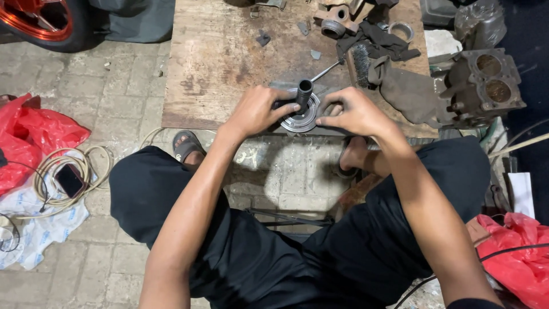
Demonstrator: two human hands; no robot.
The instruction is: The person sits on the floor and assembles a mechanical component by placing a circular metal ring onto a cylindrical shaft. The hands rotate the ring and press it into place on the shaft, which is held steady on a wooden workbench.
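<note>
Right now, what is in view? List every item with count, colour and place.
disc part: 1, silver metal with a dark tube upright in its middle, near edge of board
board: 1, brown wood, on the paved floor
rod: 1, silver, on board behind the disc part
wire brush: 1, dark, right part of board
rags: several, dark, right part of board
ring: 1, grey metal, far right of board
engine block: 1, grey, two bores, right of board
red bags: 2, far left and lower right
cable: 1 coil, cream, left floor
phone: 1, black, inside the coil
wheel: 1, red rim, top left
left hand: on the disc part
right hand: on the disc part's right edge
</note>
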